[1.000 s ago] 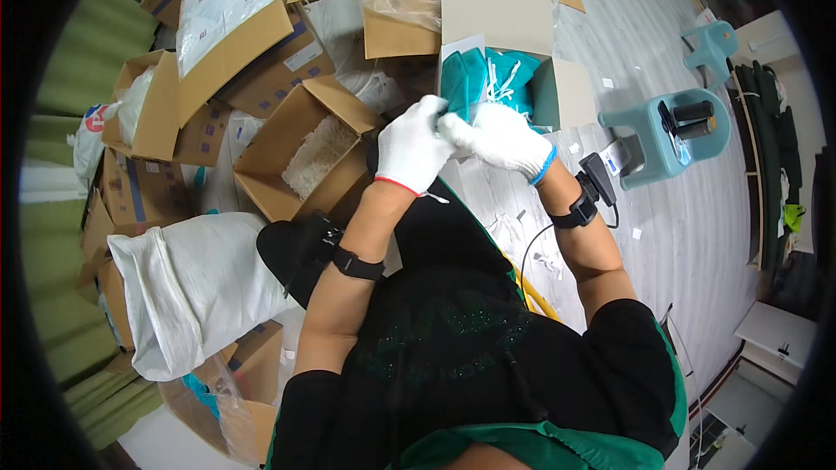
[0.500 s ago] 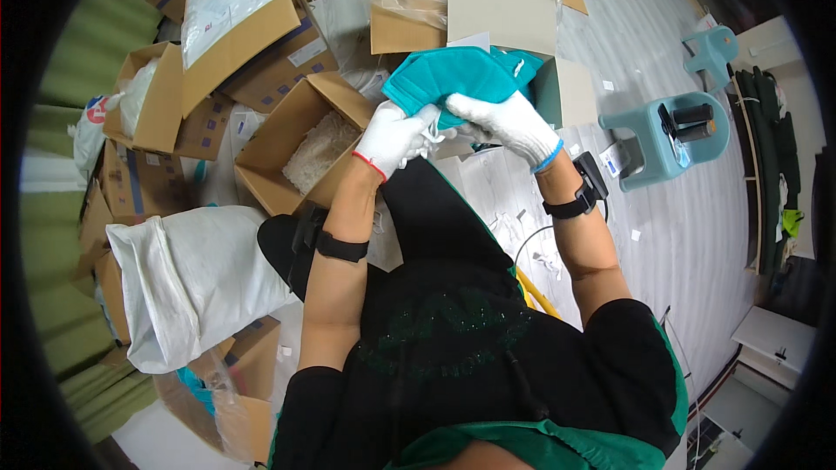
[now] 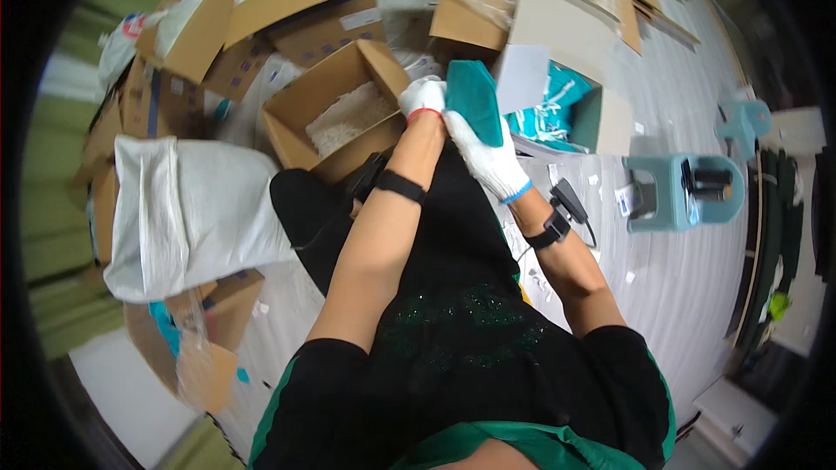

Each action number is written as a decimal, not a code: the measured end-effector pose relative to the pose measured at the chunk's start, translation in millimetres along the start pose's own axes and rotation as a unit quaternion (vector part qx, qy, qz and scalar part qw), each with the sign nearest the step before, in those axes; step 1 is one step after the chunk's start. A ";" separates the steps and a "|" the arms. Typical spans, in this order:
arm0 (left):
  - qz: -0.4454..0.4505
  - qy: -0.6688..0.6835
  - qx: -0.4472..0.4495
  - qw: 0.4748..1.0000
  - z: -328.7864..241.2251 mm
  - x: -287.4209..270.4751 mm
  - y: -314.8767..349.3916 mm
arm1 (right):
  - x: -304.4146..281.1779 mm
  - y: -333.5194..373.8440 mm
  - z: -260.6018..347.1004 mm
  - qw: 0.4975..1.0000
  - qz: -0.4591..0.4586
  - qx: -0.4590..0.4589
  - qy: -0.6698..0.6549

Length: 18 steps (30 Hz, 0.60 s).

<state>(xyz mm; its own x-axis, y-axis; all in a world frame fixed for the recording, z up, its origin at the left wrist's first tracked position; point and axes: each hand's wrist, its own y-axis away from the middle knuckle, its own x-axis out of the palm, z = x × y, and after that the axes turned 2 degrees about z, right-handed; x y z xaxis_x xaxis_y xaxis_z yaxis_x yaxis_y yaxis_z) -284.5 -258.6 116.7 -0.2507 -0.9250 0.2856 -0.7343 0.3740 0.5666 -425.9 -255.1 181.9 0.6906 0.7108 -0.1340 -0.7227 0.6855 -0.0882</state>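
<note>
A folded teal face mask [image 3: 472, 97] stands on edge in front of me, its flat side turned up to the right. My right hand [image 3: 484, 157], in a white knit glove with a blue cuff, grips it from below. Against its left edge is my left hand [image 3: 423, 96], in a similar glove with a red cuff, curled with the fingertips hidden; what it holds, if anything, does not show. Right of the mask, an open box [image 3: 589, 122] contains several teal masks [image 3: 557, 103] with white straps. Its pale flap [image 3: 523, 78] stands up beside my right hand.
An open carton [image 3: 287, 122] with whitish contents sits left of my hands. A large white sack [image 3: 196, 218] lies at my left, above another carton [image 3: 228, 313]. More cartons [image 3: 296, 4] crowd the far side. A pale blue stool [image 3: 666, 191] with dark items on it stands at right.
The teal mask has turned from spread wide to a narrow upright fold. My left hand has shifted right and up, my right hand left and slightly down. The view has swung, uncovering the box of masks.
</note>
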 end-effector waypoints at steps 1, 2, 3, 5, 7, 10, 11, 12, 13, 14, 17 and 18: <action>0.003 -0.291 0.121 0.949 -4.5 -13.8 -5.6 | 5.4 4.9 0.4 1.000 0.018 0.005 0.013; 0.011 -0.558 0.218 0.800 -7.2 -23.0 -12.0 | 7.8 7.6 1.3 1.000 0.025 0.013 0.013; -0.015 -0.564 0.195 0.803 -3.8 -29.9 -13.5 | 13.3 11.9 1.8 0.999 0.033 0.021 0.011; -0.048 -0.458 0.122 0.879 0.3 -39.1 -24.3 | 20.9 16.9 -2.3 0.998 0.050 0.024 0.011; -0.109 -0.393 0.057 0.911 2.4 -38.3 -24.4 | 25.2 18.6 -3.1 0.998 0.059 0.004 0.031; -0.169 -0.284 0.000 0.944 -0.7 -44.7 -22.3 | 31.0 29.6 11.9 0.995 0.091 0.009 0.041; -0.178 -0.262 0.023 0.948 -8.6 -63.0 -33.7 | 35.1 36.8 22.8 0.993 0.111 -0.001 0.033; -0.183 -0.236 0.061 0.952 -20.6 -88.9 -50.0 | 41.0 59.6 32.0 0.976 0.197 -0.037 0.091; -0.193 -0.201 0.102 0.955 -34.6 -123.3 -68.4 | 44.5 75.2 32.6 0.963 0.238 -0.051 0.119; -0.194 -0.177 0.155 0.952 -53.3 -157.6 -83.0 | 47.0 89.4 36.1 0.947 0.277 -0.066 0.151; -0.210 -0.191 0.329 0.900 -88.2 -226.0 -102.0 | 64.4 38.9 72.8 0.981 0.167 -0.019 0.099; -0.205 -0.122 0.318 0.918 -92.3 -229.6 -98.9 | 75.3 22.1 76.7 0.984 0.162 -0.017 0.072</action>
<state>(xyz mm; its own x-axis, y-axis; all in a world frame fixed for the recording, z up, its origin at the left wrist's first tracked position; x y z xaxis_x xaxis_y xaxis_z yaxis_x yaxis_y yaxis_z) -96.1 -77.0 66.5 0.0519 -0.9958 -0.0753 -0.9986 -0.0520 0.0004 -387.7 -174.3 245.5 0.4148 0.8592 -0.2994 -0.9062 0.4196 -0.0513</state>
